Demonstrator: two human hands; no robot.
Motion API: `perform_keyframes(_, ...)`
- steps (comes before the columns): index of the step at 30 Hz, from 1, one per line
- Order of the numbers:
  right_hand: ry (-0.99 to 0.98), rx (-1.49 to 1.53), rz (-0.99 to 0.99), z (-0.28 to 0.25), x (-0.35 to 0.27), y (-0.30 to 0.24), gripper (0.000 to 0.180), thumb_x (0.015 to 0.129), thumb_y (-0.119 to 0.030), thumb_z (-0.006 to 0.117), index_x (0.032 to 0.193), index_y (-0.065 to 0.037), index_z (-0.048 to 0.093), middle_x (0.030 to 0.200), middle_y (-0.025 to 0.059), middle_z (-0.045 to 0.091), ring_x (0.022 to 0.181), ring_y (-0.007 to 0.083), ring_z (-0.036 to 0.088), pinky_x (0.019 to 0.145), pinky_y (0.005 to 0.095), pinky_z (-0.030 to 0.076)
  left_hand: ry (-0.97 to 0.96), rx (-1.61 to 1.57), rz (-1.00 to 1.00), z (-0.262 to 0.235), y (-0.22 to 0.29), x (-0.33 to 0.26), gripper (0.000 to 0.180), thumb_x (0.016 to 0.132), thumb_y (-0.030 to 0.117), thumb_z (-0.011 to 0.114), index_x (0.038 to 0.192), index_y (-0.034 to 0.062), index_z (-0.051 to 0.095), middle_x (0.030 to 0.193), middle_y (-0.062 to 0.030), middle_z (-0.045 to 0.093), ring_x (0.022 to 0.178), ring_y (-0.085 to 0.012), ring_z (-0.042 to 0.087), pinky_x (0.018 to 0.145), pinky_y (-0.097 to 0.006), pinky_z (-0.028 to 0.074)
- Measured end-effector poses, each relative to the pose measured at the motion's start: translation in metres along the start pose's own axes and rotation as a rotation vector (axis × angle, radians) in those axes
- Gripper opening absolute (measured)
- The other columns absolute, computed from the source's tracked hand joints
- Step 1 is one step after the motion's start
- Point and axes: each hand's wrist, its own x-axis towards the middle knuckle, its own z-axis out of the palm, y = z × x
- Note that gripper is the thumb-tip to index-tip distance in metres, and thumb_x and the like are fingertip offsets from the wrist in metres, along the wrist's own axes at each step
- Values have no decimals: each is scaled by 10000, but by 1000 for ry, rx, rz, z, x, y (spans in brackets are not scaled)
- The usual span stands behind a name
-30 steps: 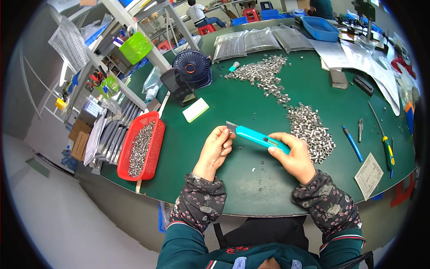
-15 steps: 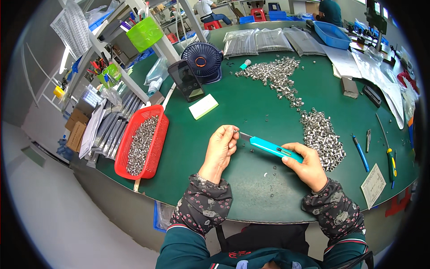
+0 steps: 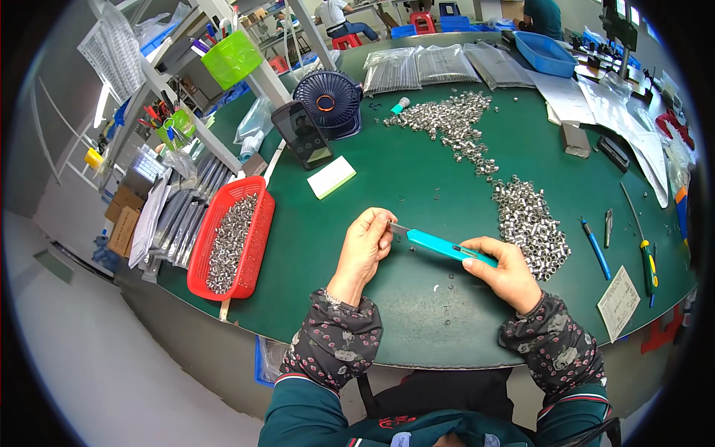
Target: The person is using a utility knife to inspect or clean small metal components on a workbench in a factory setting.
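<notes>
In my right hand [image 3: 506, 270] lies a turquoise utility knife [image 3: 447, 246], gripped along its handle with the blade out toward the left. My left hand [image 3: 365, 249] is closed in a pinch, and the blade tip meets its fingertips. A small metal ring [image 3: 390, 222] shows at those fingertips, mostly covered by the thumb and finger. To the right of the knife is a heap of short metal rings [image 3: 530, 227]. A larger spread of similar rings [image 3: 447, 123] lies farther back. At left, a red plastic basket [image 3: 266, 231] holds many small metal pieces.
A dark blue fan [image 3: 328, 103] and a propped phone [image 3: 302, 134] stand behind a sticky-note pad [image 3: 331, 177]. At right are a blue pen-like tool [image 3: 596, 247], a screwdriver [image 3: 648, 267] and a paper card [image 3: 618, 304]. A blue tray [image 3: 546, 54] sits at the far edge.
The whole view has shifted slightly, so the scene sits a little farther left. Both hands keep nearly the same pose, with the blade still at my left fingertips.
</notes>
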Motion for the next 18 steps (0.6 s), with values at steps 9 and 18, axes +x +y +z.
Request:
perform_keyframes(9, 136, -348, -250, -3, 0, -2, 247, 702, -156, 638, 911, -28, 605, 675, 92, 562, 582, 215, 551, 541, 311, 434, 78, 235, -1, 8, 4, -1, 191, 876, 182, 481, 785, 29, 552, 595, 17, 481, 387, 0, 313, 335, -132, 216)
perform_keyframes(18, 297, -780, -689, 0, -2, -14, 359, 596, -111, 679, 940, -74, 586, 611, 58, 423, 513, 209, 471, 449, 320, 381, 46, -11, -167, -1, 9, -1, 191, 872, 195, 487, 821, 21, 543, 600, 5, 474, 386, -8, 310, 325, -135, 213)
